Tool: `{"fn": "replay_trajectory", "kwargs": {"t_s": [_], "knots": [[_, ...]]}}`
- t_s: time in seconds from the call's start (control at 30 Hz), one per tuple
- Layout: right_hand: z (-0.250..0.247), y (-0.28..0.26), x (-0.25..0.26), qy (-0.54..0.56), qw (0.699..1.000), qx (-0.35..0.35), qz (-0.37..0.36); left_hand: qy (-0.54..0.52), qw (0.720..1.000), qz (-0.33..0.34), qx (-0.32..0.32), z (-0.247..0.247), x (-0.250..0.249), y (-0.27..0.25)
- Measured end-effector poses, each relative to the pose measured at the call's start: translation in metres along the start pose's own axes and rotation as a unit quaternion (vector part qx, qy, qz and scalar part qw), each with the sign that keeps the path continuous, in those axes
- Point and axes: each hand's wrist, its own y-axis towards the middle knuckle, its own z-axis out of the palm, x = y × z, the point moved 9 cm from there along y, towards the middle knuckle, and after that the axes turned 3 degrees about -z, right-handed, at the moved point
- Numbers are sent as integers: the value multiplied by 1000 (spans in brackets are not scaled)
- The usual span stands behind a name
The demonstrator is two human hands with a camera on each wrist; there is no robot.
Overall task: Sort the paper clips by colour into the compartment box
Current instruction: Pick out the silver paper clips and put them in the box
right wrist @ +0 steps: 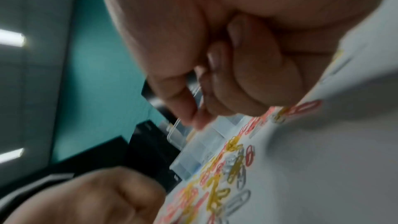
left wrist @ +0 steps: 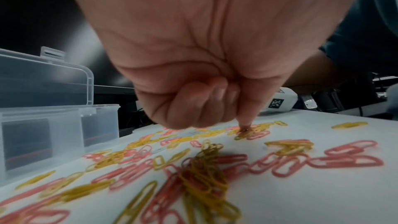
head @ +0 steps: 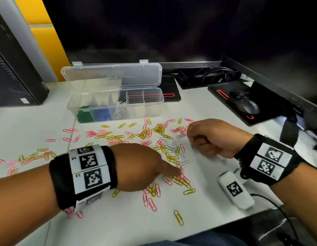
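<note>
Pink, yellow and silver paper clips [head: 159, 132] lie scattered over the white table. The clear compartment box [head: 145, 102] stands open behind them, holding green clips [head: 85, 115], blue clips [head: 101, 114] and silver clips [head: 120, 111] in separate sections. My left hand [head: 172, 172] has one fingertip [left wrist: 245, 122] pressed on a pink and yellow cluster [left wrist: 252, 133], and its other fingers are curled. My right hand [head: 195, 141] hovers beside loose silver clips [head: 169, 145] with curled fingers and thumb and forefinger tips [right wrist: 191, 117] together. I see nothing held in it.
A white tagged device [head: 234, 189] with a cable lies near the front edge at the right. A black mouse [head: 248, 107] sits on a black pad [head: 223, 91] at the back right. A dark computer tower [head: 12, 68] stands at the far left.
</note>
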Motion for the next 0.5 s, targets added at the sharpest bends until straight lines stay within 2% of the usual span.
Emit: {"fn": "replay_trajectory", "kwargs": {"t_s": [0.03, 0.07, 0.1, 0.23, 0.37, 0.5], "knots": [[1, -4, 9, -153, 988, -6, -32, 8, 1000, 9, -2, 1, -1, 1], [7, -9, 21, -290, 955, -5, -69, 6, 1000, 10, -1, 2, 0, 1], [16, -15, 30, -374, 921, 9, -105, -3, 1000, 7, 5, 3, 3, 0], [37, -23, 33, -469, 873, 52, -121, -4, 1000, -9, 11, -3, 14, -2], [49, -16, 29, -549, 824, 46, -128, -12, 999, 0, -31, -14, 2, 11], [53, -14, 23, -568, 812, 64, -122, -3, 1000, 5, -8, 2, -5, 25]]}}
